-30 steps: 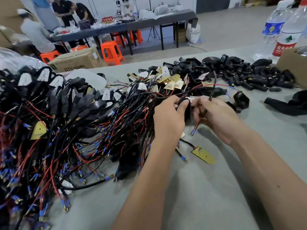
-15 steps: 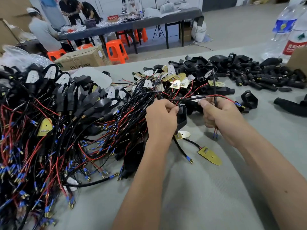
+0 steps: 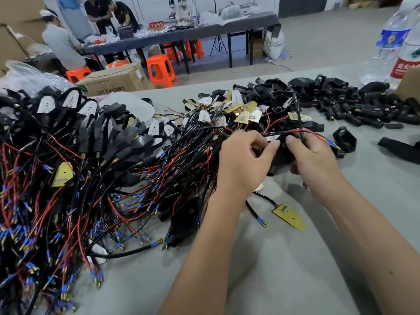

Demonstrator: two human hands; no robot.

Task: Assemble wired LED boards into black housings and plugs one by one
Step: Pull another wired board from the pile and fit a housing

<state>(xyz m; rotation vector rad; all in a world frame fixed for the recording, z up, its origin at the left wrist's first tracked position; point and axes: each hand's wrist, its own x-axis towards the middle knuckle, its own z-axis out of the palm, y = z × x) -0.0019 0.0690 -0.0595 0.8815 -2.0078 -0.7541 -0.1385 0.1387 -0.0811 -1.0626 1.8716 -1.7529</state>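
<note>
While a half-second ago the hands sat apart, now the left hand [image 3: 243, 160] and right hand [image 3: 311, 160] close together, both gripping one black housing [image 3: 280, 155] above the table [image 3: 295, 269]; its red wire [image 3: 304, 132] seemingly feeds through.

— How is the light looking on your end?

— I'm getting bright, even light. The forearms are casting only soft, faint shadows on the grey table [image 3: 284, 269], falling just right of each arm.

— Any blur?

— I'm seeing the water bottles [image 3: 393, 42] beyond the table's far right corner smearing and bending with the wide lens. The people at the far bench [image 3: 181, 35] behind it are looking soft. Wires near the table's left edge are blurring slightly.
</note>
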